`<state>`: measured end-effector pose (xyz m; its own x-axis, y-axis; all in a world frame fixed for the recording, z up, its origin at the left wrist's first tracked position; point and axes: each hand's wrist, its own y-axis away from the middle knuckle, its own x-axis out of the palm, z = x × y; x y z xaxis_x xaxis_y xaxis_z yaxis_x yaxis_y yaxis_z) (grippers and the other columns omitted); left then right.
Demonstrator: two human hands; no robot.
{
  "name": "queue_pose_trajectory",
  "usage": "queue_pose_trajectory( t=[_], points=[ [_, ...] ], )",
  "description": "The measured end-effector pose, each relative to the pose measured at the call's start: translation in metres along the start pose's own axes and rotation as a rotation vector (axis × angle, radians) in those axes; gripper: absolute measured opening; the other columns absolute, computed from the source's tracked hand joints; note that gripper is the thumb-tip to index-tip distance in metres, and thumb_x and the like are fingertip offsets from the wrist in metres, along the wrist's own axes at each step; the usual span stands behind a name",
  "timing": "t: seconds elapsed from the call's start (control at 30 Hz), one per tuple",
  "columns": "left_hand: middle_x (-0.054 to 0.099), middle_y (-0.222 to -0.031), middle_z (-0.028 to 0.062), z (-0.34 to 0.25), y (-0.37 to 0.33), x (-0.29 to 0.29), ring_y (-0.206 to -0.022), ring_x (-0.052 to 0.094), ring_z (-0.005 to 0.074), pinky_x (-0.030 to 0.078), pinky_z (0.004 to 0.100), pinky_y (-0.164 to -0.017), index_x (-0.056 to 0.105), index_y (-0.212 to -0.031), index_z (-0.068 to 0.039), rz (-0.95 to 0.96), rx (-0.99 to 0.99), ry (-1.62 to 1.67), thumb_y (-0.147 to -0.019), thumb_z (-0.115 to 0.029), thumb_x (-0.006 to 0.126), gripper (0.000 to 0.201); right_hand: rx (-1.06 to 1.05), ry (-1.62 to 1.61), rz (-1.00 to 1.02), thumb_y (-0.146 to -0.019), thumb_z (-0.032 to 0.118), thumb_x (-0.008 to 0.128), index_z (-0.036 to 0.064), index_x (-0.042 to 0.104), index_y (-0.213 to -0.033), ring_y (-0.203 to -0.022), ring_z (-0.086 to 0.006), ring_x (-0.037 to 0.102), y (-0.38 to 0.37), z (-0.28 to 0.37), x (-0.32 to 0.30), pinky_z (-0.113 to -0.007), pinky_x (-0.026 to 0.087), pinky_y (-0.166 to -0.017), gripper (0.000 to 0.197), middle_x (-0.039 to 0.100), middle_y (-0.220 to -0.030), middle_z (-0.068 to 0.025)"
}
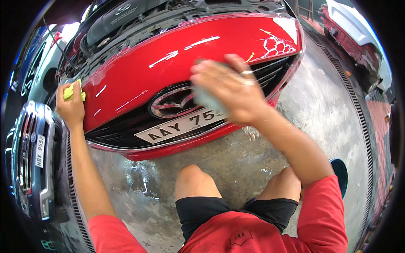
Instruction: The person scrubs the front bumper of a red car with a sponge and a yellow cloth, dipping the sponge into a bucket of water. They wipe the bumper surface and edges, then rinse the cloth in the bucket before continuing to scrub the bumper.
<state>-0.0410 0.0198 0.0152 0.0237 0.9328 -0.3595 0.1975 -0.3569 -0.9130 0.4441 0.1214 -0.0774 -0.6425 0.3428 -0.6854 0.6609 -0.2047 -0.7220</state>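
Observation:
A glossy red car front [181,59] fills the middle, with a dark grille, a chrome badge [172,102] and a white number plate [181,124]. At its left edge, my left hand [71,105] is closed around a crumpled yellow-green cloth [69,91]. My right hand [230,86], smeared by motion, is over the right part of the bumper, above the grille. Under its palm is a pale blue-green wiping pad [207,100], too blurred to tell whether sponge or folded cloth. That pad hides part of the plate and grille.
Above the red panel lies the uncovered engine bay [126,25]. A dark blue pickup [31,156] stands at left, and a partly stripped car body [358,38] at upper right. Near my right elbow sits a dark blue bucket [340,175]. Drain grates [356,101] cross the wet-looking concrete floor.

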Motion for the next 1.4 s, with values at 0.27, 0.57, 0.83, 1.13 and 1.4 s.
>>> queue_pose_trajectory(
  t=[0.27,0.57,0.83,1.13,1.4],
  points=[
    [0.075,-0.096,0.0124,-0.013,0.007,0.018,-0.087,0.073,0.0298,0.056,0.0404,-0.081,0.072,-0.1,-0.005,-0.06,0.065,-0.082,-0.098,-0.029,0.079,0.025,-0.005,-0.08,-0.144,-0.095,0.02,0.059,0.0005,0.063,-0.146,-0.147,-0.0322,0.057,-0.052,0.077,0.049,-0.057,0.029,-0.129,0.055,0.066,-0.15,-0.0196],
    [0.073,-0.091,0.0122,-0.019,-0.004,0.007,-0.086,0.072,0.0375,0.056,0.0466,-0.076,0.071,-0.093,-0.008,-0.147,0.102,-0.016,-0.087,-0.031,0.084,0.027,0.054,0.003,0.015,-0.085,0.013,0.072,0.0011,0.055,-0.155,-0.154,-0.0374,0.049,-0.007,0.002,-0.018,-0.058,0.024,-0.131,0.072,0.06,-0.157,-0.0191],
    [0.071,-0.089,0.0119,-0.018,0.007,0.012,-0.086,0.071,0.0372,0.055,0.0491,-0.075,0.069,-0.091,-0.009,-0.126,0.04,0.053,-0.084,-0.029,0.086,0.027,-0.117,-0.063,-0.017,-0.095,0.015,0.051,-0.0065,0.06,-0.145,-0.15,-0.0355,0.054,-0.127,0.151,0.089,-0.059,0.03,-0.13,0.056,0.062,-0.153,-0.0241],
    [0.069,-0.09,0.0123,-0.028,0.006,0.006,-0.085,0.069,0.0355,0.053,0.0445,-0.075,0.068,-0.092,-0.006,-0.154,0.103,0.091,-0.085,-0.017,0.084,0.021,0.451,0.179,-0.121,-0.11,0.018,0.055,0.0072,0.061,-0.152,-0.152,-0.0345,0.051,0.008,-0.069,-0.033,-0.058,0.023,-0.131,0.043,0.061,-0.157,-0.0168],
    [0.068,-0.091,0.0132,-0.022,0.005,-0.003,-0.087,0.067,0.0379,0.052,0.0475,-0.077,0.066,-0.093,-0.006,-0.1,0.11,0.093,-0.086,-0.015,0.083,0.021,0.183,0.106,-0.03,-0.09,0.021,0.065,0.0031,0.057,-0.153,-0.155,-0.0393,0.046,-0.128,0.114,0.072,-0.059,0.021,-0.132,0.066,0.055,-0.16,-0.022]
  ],
)
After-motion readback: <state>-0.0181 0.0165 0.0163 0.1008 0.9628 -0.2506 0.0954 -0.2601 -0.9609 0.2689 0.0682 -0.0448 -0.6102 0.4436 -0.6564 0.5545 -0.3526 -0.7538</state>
